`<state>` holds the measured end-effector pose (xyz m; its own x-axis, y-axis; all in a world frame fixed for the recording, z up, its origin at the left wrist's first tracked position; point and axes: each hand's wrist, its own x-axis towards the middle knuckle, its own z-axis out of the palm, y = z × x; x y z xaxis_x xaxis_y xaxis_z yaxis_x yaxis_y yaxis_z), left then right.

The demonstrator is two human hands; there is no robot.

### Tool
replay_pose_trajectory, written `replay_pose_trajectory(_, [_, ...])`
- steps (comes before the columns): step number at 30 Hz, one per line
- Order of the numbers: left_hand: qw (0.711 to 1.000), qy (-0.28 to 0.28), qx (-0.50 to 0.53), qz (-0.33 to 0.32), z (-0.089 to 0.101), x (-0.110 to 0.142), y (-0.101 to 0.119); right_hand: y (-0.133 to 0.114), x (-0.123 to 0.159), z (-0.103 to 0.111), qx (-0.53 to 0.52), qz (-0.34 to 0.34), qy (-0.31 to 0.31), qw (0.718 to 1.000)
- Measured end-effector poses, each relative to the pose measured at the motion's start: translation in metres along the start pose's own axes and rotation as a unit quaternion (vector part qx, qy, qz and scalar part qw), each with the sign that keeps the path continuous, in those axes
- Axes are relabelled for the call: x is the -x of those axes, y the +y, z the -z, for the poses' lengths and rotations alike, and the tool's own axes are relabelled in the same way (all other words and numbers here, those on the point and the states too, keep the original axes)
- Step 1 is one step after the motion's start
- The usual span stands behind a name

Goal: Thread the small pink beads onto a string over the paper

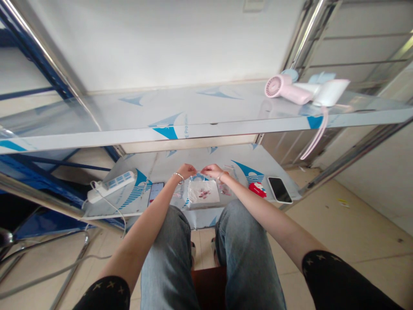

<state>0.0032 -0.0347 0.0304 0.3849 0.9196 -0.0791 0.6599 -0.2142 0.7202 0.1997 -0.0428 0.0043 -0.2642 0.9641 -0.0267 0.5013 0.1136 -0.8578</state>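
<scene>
Over the lower shelf (167, 165), my left hand (186, 171) and my right hand (211, 170) face each other a short way apart. Both have their fingers pinched, and something small and pale shows between the fingertips, too blurred to name. Just below them lies a white sheet (195, 192), seemingly in clear plastic, with small dark pink pieces (204, 193) on its middle. A clear plastic packet (226, 188) with pinkish contents rests beside it, partly behind my right wrist. Near my left forearm is a phone (155, 190) with its screen lit.
A white power strip (111, 187) with a cable lies at the shelf's left. To the right are a red and white item (257, 189) and a dark-screened phone (280, 190). The upper shelf (129, 112) overhangs, carrying a pink handheld fan (287, 89).
</scene>
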Motion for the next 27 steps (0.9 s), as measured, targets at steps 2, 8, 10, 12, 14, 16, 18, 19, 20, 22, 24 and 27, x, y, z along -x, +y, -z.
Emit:
replay_pose_trajectory(2, [1.000, 0.001, -0.014, -0.007, 0.001, 0.001, 0.002, -0.002, -0.003, -0.003, -0.002, -0.010, 0.009, 1.000])
replay_pose_trajectory(8, [1.000, 0.005, -0.010, -0.005, 0.001, 0.002, 0.004, -0.007, -0.008, -0.009, -0.002, -0.019, 0.019, 1.000])
replay_pose_trajectory(10, [1.000, 0.004, 0.009, 0.002, 0.000, 0.003, 0.002, -0.009, -0.007, -0.009, -0.003, -0.015, 0.016, 1.000])
replay_pose_trajectory(12, [1.000, 0.000, 0.021, 0.005, -0.001, 0.003, 0.001, -0.011, -0.005, -0.009, -0.004, -0.012, 0.014, 1.000])
replay_pose_trajectory(14, [1.000, -0.008, 0.012, 0.003, -0.003, 0.002, -0.001, -0.013, -0.004, -0.011, -0.003, -0.011, 0.013, 1.000])
replay_pose_trajectory(16, [1.000, -0.008, -0.019, 0.003, -0.004, 0.000, -0.004, -0.014, -0.004, -0.014, 0.000, -0.011, 0.012, 1.000])
replay_pose_trajectory(18, [0.999, 0.002, -0.054, 0.002, -0.005, -0.002, -0.005, -0.015, -0.004, -0.018, 0.005, -0.011, 0.010, 1.000])
replay_pose_trajectory(19, [0.998, 0.008, -0.069, 0.001, -0.005, -0.003, -0.006, -0.016, -0.005, -0.019, 0.007, -0.012, 0.009, 1.000])
replay_pose_trajectory(20, [0.997, 0.013, -0.080, -0.001, -0.005, -0.003, -0.006, -0.016, -0.005, -0.020, 0.010, -0.012, 0.008, 1.000])
replay_pose_trajectory(22, [0.995, 0.017, -0.099, 0.000, -0.006, -0.004, -0.007, -0.017, -0.006, -0.023, 0.022, -0.006, 0.004, 1.000])
replay_pose_trajectory(24, [0.992, 0.018, -0.121, 0.001, -0.005, -0.003, -0.006, -0.017, -0.007, -0.025, 0.046, 0.006, 0.004, 0.999])
replay_pose_trajectory(27, [0.989, 0.009, -0.149, -0.003, -0.003, -0.001, -0.005, -0.016, -0.008, -0.029, 0.091, 0.025, 0.005, 0.996])
